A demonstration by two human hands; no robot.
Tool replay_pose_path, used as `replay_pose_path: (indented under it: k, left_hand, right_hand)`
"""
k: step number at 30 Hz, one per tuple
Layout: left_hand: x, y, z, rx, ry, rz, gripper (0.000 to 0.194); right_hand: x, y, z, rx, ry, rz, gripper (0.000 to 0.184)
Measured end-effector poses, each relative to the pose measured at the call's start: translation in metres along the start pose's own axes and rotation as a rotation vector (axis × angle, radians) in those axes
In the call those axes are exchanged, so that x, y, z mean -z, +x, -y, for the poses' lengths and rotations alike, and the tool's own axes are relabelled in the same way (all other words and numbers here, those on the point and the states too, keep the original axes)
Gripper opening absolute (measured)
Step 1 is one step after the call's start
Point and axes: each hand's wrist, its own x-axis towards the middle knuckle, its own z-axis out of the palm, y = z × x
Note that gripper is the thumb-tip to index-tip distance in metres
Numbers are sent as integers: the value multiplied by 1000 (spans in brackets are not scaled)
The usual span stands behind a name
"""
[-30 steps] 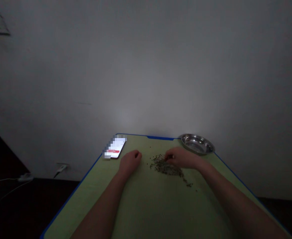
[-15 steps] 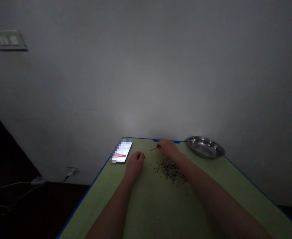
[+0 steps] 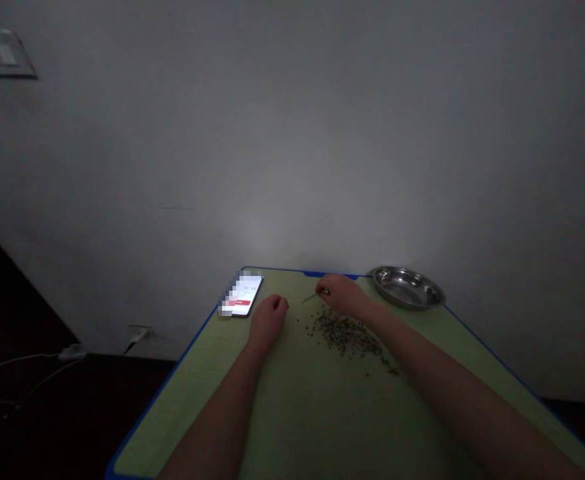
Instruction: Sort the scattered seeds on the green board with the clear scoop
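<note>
Seeds (image 3: 347,335) are lying in a loose scattered heap on the green table (image 3: 292,413), serving as the landmark. Far left of the heap, a lit phone (image 3: 242,297) is resting near the table's far corner. Just left of the heap, the left hand (image 3: 268,319) is sitting curled into a loose fist on the surface. At the heap's far edge, the right hand (image 3: 342,295) is pinching a thin sliver (image 3: 310,298) between fingertips. Right of the heap, a steel bowl (image 3: 407,287) is standing.

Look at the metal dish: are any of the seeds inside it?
No. The metal dish looks bare, while the seeds lie heaped on the green table.
</note>
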Motion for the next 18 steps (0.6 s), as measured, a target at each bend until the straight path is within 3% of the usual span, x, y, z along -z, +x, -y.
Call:
replay_pose_path:
  k: [8,18]
  left_hand:
    - [1,-1,-1,7,29,7,28]
    - [-1,-2,-1,4,24,-1,28]
  right_hand:
    - [2,14,-21,-137,23,2,28]
    - [-21,40,-31,-231,134,80,25]
